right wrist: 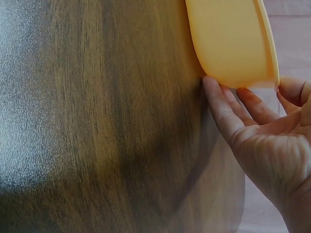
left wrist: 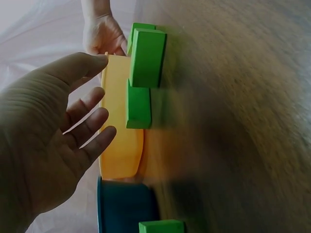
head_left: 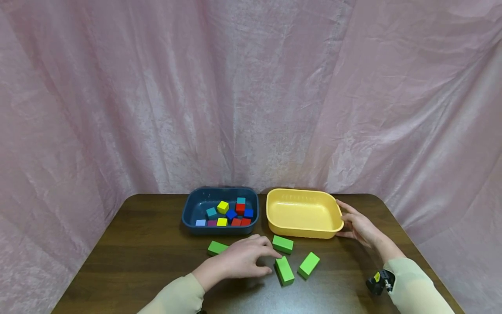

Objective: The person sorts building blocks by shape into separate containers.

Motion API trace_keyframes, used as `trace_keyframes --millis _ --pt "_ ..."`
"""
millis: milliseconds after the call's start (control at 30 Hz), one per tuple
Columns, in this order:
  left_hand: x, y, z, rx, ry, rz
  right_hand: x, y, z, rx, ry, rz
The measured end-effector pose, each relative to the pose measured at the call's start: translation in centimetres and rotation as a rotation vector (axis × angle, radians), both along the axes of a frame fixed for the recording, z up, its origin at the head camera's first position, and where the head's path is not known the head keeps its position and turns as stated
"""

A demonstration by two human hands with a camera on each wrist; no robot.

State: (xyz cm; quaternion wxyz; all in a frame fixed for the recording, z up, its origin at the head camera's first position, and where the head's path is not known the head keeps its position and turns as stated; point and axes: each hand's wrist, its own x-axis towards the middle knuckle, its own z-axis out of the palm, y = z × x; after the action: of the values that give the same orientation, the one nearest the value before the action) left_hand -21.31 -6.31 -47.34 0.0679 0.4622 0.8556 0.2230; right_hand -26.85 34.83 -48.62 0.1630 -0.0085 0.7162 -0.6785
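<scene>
My left hand hovers over the table among several green blocks, its fingers loosely extended around nothing. Its index fingertip is close to the near green block; whether they touch I cannot tell. A second green block lies behind that one, and another green block to its right. Left of them, a further green block is partly hidden by the hand. At the right end of a yellow bin, my right hand rests its spread fingertips on the outer wall, with the thumb at the rim.
A dark blue bin stands just left of the yellow one, with several small coloured cubes inside. Both bins are near the back edge of the brown wooden table. A pink curtain hangs behind it.
</scene>
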Motion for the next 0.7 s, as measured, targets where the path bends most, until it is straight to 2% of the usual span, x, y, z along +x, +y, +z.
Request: trace_keyframes --millis 233,500,700 --pt "-0.5 1.2 -0.1 -0.063 0.017 -0.011 -0.1 0.0 0.0 0.008 -0.001 -0.004" --pt "-0.9 2.5 0.0 -0.128 0.147 -0.094 -0.2 0.1 -0.1 -0.001 -0.005 -0.003" --pt "-1.2 3.2 0.0 -0.18 0.191 -0.123 -0.1 0.1 -0.1 -0.008 -0.001 -0.009"
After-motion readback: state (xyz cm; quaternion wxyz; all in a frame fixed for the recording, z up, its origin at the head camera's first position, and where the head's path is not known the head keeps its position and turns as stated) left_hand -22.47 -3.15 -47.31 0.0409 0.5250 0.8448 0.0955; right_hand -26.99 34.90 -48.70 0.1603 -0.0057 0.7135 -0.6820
